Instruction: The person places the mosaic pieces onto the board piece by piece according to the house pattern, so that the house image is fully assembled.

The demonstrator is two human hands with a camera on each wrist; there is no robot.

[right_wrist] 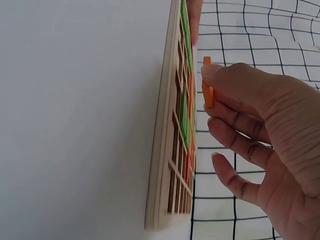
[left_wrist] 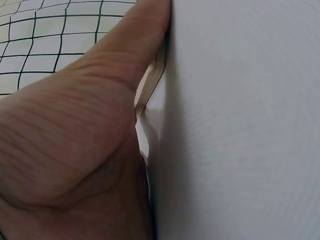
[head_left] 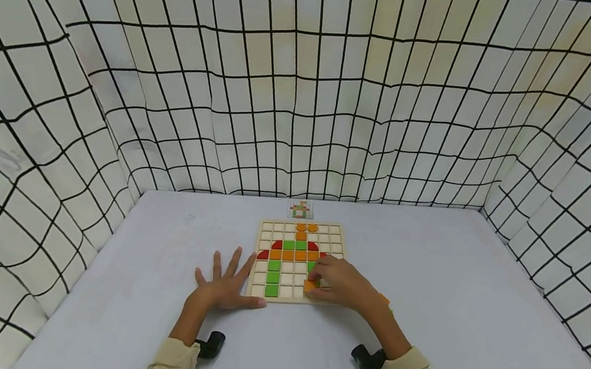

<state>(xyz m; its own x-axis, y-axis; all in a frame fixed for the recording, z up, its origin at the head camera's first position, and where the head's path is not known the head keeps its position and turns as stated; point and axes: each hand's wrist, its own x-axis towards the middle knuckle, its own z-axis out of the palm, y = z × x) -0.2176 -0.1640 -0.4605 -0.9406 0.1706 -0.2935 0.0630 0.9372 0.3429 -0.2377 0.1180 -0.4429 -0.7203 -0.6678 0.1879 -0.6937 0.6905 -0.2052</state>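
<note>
A wooden grid board [head_left: 287,267] lies on the white table, with green, orange and red tiles set in several of its squares. My left hand [head_left: 225,289] rests with fingers spread at the board's left side, its thumb along the near left corner. Over the lower right part of the board, my right hand [head_left: 344,284] pinches an orange square tile [right_wrist: 207,95] between thumb and fingertips. In the right wrist view this tile is held apart from the board's surface. The right hand hides some squares behind it in the head view.
A small pattern card [head_left: 301,210] lies just beyond the board's far edge. An orange piece [head_left: 384,299] shows partly past the right wrist, with a bit of green beside it. White walls with a black grid [head_left: 324,110] stand around the table [head_left: 453,271].
</note>
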